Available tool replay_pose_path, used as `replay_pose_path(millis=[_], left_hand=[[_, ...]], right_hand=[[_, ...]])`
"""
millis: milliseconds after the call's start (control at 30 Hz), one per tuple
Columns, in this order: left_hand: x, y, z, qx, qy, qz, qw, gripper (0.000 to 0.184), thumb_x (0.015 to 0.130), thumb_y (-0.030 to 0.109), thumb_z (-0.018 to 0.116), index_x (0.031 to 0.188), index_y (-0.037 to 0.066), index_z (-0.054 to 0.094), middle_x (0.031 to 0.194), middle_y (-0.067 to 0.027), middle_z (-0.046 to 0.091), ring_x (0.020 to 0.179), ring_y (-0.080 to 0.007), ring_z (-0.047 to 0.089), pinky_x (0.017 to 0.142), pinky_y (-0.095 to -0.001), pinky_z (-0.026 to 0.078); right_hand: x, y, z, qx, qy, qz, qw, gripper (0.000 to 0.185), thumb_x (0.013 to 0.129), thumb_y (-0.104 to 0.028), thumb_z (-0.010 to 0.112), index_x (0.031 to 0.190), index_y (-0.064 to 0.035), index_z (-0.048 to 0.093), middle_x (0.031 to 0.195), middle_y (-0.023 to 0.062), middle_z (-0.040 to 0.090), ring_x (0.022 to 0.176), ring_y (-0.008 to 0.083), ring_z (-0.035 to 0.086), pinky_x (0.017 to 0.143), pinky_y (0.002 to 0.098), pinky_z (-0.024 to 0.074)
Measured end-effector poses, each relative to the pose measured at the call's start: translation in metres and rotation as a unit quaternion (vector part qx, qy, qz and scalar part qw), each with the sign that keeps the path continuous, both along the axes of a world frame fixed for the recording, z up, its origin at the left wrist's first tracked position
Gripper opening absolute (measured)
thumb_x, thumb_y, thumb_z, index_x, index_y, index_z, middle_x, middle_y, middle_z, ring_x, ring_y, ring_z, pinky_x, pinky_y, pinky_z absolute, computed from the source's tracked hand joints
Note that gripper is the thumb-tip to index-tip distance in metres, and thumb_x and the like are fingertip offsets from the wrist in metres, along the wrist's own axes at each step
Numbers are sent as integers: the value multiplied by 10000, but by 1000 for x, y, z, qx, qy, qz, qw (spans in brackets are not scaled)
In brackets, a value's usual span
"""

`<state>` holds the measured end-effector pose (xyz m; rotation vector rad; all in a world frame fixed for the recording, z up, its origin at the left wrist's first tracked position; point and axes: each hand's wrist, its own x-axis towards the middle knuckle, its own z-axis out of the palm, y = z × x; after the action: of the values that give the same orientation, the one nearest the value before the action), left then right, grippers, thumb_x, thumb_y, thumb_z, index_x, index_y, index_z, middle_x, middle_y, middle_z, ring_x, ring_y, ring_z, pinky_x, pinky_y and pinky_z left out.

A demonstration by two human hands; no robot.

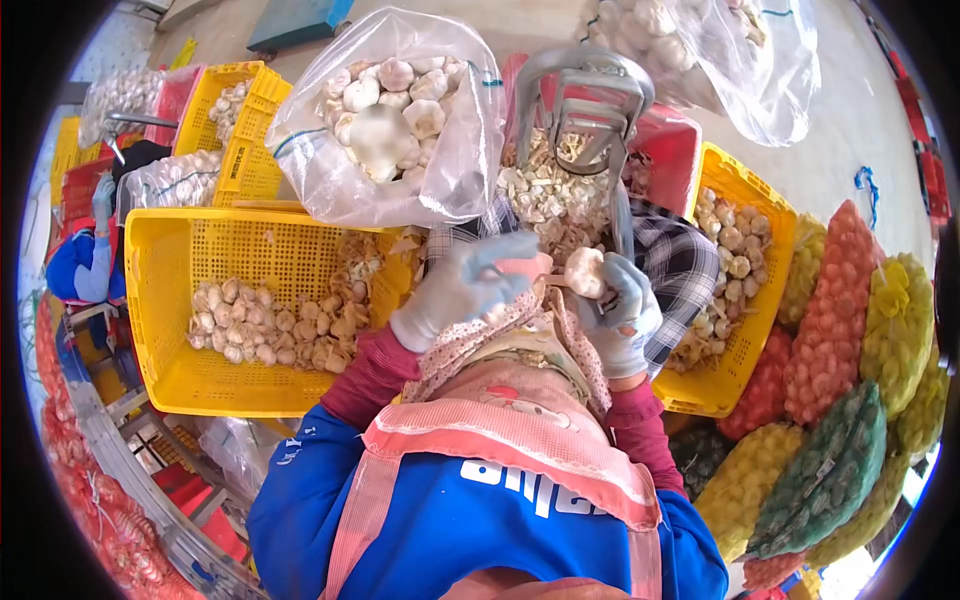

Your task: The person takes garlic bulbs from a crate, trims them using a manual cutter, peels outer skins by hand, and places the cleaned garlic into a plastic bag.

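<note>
My right hand [625, 310], in a grey-white work glove, grips a garlic bulb [585, 272] above my lap. The bulb's short stem points left towards my left hand [465, 285]. That hand, gloved too, is slightly blurred, with its fingers stretched out and apart; I see nothing held in it. Beneath both hands lies my pink patterned apron [510, 415]. Just beyond them is a heap of garlic skins and trimmings [560, 190], under a looped grey metal frame [585, 75].
A yellow crate [155, 310] with garlic bulbs stands left, another yellow crate [755, 330] right. Ahead is a clear plastic bag [460, 185] of bulbs; a second bag [780, 90] lies farther right. Filled mesh sacks [835, 310] crowd the right side. Another person [85, 265] is at far left.
</note>
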<state>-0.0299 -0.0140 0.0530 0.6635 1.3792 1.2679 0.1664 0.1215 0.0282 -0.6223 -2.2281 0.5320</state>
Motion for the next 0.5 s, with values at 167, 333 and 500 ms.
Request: replay_pose_path(millis=[167,333,500], left_hand=[[39,32,-9,-23,-132,-10,991,623,869,141,740,1409,-4,466,1140,-60,638,1019,-100,617,847,-254,526],[23,46,-22,75,-73,5,995,646,852,143,773,1412,10,479,1168,-29,633,1050,-98,592,900,-262,504],[-2,57,-29,77,-129,-43,988,547,894,207,717,1358,-1,516,1026,-47,679,833,-111,648,738,-273,537]], right_hand=[[-19,-3,-4,-6,22,30,999,402,708,-123,803,1067,-90,625,1032,116,680,903,308,689,802,381,566],[-11,26,24,25,38,60,997,527,773,-298,787,1170,-21,579,1174,161,626,1153,472,555,1036,578,412],[-3,55,-12,-466,-28,58,883,361,896,-67,608,1222,85,571,999,162,681,838,165,644,748,287,502]])
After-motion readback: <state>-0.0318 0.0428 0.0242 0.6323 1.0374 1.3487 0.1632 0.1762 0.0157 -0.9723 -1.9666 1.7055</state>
